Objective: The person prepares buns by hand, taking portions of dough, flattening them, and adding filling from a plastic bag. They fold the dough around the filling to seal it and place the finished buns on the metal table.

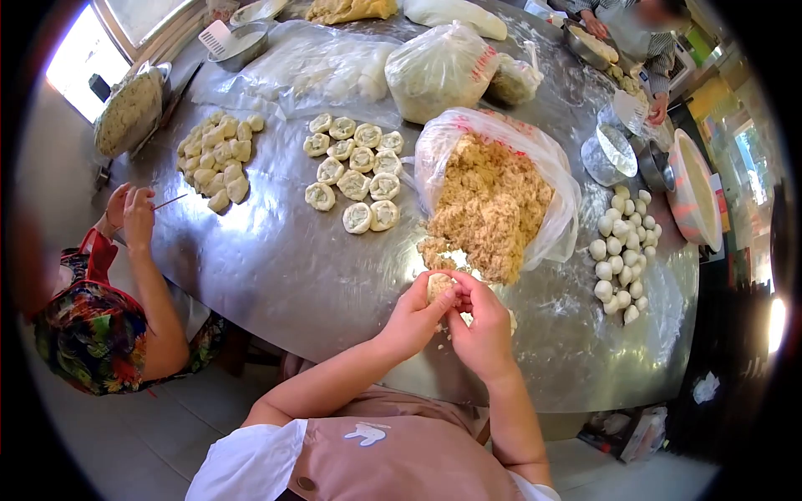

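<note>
Both my hands meet over the near edge of the metal table, closed around a small piece of dough (438, 285) with tan crumbly stuff on it. My left hand (411, 317) cups it from the left, and the fingers of my right hand (483, 327) pinch at its right side. Just beyond them, a plastic bag (561, 188) lies open with a large heap of tan crumbly filling (491, 196) spilling toward my fingers. To the left of the bag sit several round filled dough pieces (353, 185), with pale filling showing on top.
Smooth white dough balls (616, 259) cluster on the right of the steel table (309, 275). Pale dough lumps (219, 159) lie at left, near a co-worker's hands (134, 213) with a thin stick. Tied bags (443, 71) stand behind. Another person (660, 50) works at far right.
</note>
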The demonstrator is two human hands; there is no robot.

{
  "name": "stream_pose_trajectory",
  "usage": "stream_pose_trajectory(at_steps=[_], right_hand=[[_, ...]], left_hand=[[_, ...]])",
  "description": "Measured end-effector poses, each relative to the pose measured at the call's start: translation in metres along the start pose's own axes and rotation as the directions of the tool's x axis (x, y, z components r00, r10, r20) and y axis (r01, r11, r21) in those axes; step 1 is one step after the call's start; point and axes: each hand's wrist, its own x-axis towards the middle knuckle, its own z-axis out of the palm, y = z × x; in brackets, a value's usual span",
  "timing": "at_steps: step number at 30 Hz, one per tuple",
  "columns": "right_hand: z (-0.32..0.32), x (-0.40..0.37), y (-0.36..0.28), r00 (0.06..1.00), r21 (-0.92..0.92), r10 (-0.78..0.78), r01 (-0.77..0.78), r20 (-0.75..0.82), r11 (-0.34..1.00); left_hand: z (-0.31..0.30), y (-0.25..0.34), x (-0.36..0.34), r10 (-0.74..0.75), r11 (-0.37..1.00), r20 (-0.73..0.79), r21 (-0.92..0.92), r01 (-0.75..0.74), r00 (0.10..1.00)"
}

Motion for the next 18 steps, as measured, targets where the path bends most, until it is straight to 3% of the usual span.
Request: stream_pose_trajectory(at_steps=[7, 10, 13, 18], right_hand=[[-0.004, -0.005, 0.004, 0.992, 0.084, 0.028, -0.018, -0.127, 0.996], [-0.003, -0.010, 0.011, 0.985, 0.220, 0.102, -0.070, -0.139, 0.973], [-0.005, -0.009, 0.001, 0.996, 0.059, 0.049, -0.044, -0.076, 0.997], [0.000, -0.004, -0.008, 0.996, -0.037, -0.043, 0.040, -0.073, 0.999]], left_hand=[[-0.005, 0.007, 0.000, -0.134, 0.959, -0.043, -0.256, 0.118, 0.990], [-0.010, 0.006, 0.002, -0.140, 0.939, -0.006, -0.319, 0.130, 0.990], [-0.009, -0.001, 0.003, -0.167, 0.954, -0.002, -0.253, 0.161, 0.986], [-0.004, -0.005, 0.000, -0.176, 0.960, 0.036, -0.214, 0.179, 0.984]])
